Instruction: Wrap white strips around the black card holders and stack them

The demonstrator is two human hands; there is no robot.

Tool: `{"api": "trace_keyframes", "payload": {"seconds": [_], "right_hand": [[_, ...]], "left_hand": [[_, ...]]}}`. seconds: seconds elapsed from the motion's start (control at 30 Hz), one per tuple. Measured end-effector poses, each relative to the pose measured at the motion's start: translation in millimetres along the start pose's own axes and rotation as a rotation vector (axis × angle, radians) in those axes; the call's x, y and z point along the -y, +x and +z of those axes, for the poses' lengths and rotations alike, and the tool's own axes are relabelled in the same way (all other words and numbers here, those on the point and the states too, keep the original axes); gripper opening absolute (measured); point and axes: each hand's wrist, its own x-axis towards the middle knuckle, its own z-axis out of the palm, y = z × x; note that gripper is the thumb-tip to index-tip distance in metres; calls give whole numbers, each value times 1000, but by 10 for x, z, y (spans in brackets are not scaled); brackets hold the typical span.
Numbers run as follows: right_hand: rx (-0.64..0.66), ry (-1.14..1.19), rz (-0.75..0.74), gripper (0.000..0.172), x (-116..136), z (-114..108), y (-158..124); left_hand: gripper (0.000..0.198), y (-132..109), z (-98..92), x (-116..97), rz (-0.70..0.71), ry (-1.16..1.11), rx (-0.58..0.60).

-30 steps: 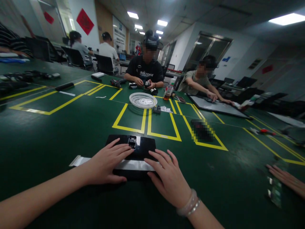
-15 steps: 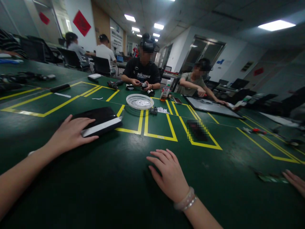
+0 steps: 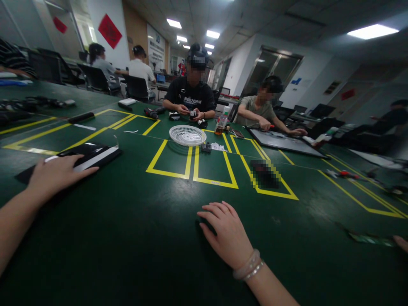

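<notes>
At the left, my left hand lies over a glossy black pouch with a white strip along it. The fingers are stretched across its top and the thumb points along the near edge; part of the pouch is hidden beneath the hand. The pouch rests flat or nearly flat on the green table. My right hand, with bracelets at the wrist, rests palm down on the tabletop. Its fingers are loosely extended and hold nothing.
Yellow tape outlines mark the table. Beyond my hands are a white round basket, a bottle and a blurred dark object. Two people work across the table, one over a grey panel. Another person's fingertips show at the right edge.
My left hand has moved left and the black pouch has shifted left with it. My right hand stays put. The other person's hand at the right edge has drawn back.
</notes>
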Motion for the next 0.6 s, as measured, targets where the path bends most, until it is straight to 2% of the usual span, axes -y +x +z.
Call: {"api": "trace_keyframes", "payload": {"seconds": [0.1, 0.2, 0.47, 0.6], "right_hand": [[3, -11, 1, 25, 0, -5, -5], [8, -11, 1, 25, 4, -7, -10], [13, -15, -4, 25, 13, 1, 3], [12, -20, -6, 25, 19, -3, 0]], "left_hand": [[103, 6, 57, -4, 39, -2, -38], [107, -11, 51, -37, 32, -4, -13], [98, -2, 51, -60, 10, -41, 99], [88, -33, 26, -101, -13, -59, 115]]}}
